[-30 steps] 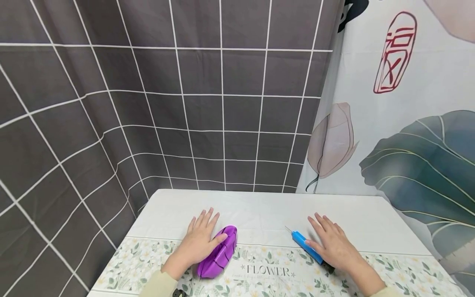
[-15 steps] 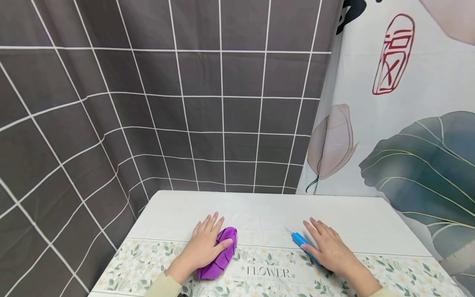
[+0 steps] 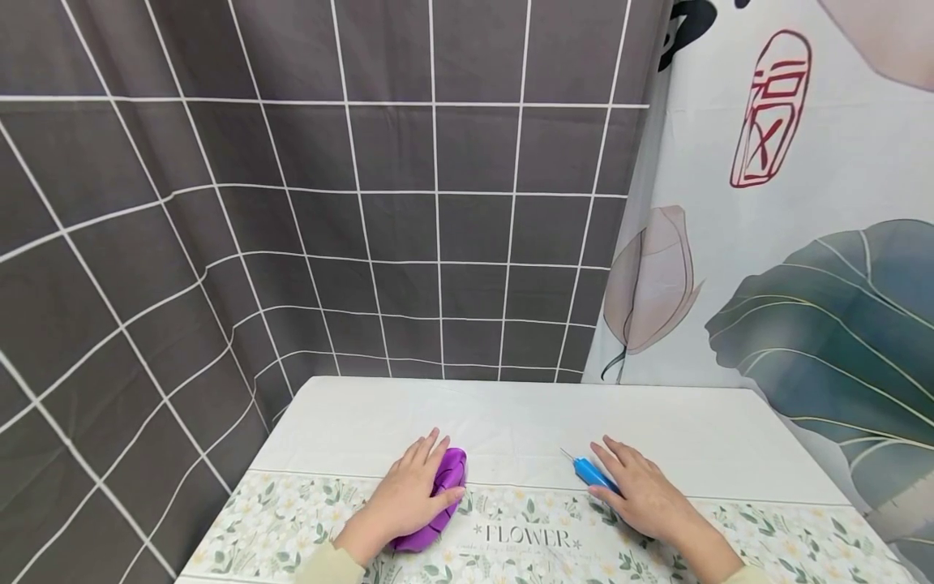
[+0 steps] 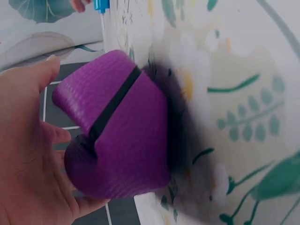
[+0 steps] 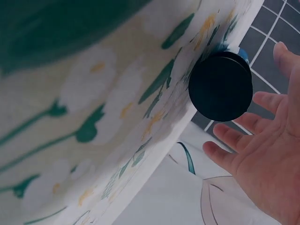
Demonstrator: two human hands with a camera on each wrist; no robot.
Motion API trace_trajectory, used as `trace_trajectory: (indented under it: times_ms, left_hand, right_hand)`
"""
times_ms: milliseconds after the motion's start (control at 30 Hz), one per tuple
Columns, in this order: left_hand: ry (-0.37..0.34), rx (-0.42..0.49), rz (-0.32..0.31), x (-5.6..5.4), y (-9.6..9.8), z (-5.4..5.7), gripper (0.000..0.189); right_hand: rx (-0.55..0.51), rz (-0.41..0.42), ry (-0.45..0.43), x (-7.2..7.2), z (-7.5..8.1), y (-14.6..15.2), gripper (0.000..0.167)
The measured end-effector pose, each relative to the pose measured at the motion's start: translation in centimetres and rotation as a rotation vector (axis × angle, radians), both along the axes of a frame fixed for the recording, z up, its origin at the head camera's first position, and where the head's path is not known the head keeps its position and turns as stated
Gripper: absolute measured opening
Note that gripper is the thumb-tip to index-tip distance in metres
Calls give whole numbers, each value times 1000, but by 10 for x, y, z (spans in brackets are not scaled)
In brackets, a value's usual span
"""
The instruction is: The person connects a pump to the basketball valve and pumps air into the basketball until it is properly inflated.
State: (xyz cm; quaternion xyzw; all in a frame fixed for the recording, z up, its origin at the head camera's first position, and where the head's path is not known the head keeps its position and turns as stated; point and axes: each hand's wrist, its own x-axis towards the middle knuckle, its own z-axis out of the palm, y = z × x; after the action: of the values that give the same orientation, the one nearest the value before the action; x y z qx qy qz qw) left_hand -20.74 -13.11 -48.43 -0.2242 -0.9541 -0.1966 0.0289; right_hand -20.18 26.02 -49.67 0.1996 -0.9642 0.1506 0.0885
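A deflated purple ball (image 3: pixel 452 470) with black seams and a pebbled skin lies folded on the table. My left hand (image 3: pixel 409 496) is over its left side, fingers spread. In the left wrist view, the palm faces the ball (image 4: pixel 133 131) without gripping it; whether the fingertips touch cannot be told. To the right is a blue ball pump (image 3: pixel 596 475), its thin needle pointing away to the left. Over the pump's near part is my right hand (image 3: pixel 645 492), fingers extended. The right wrist view shows the pump's round black end (image 5: pixel 220 86) beside those loosely spread fingers.
A white tabletop (image 3: pixel 525 422) carries a floral band with the word FLOWER (image 3: pixel 527 535) between the hands. Behind it hangs a dark grey curtain (image 3: pixel 474 227) with white grid lines. A leaf-printed cloth (image 3: pixel 839 341) hangs at the right.
Both hands have drifted inward: the left rightward over the ball, the right leftward over the pump. The ball and pump stay in place. The head view has tilted slightly.
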Motion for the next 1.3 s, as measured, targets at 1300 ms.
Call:
trace_trajectory:
  times_ms: [1300]
  left_hand:
    - [10,-56,191,-2,25,-7,76]
  right_hand:
    - [116,7,-264,-13,1,-7,60]
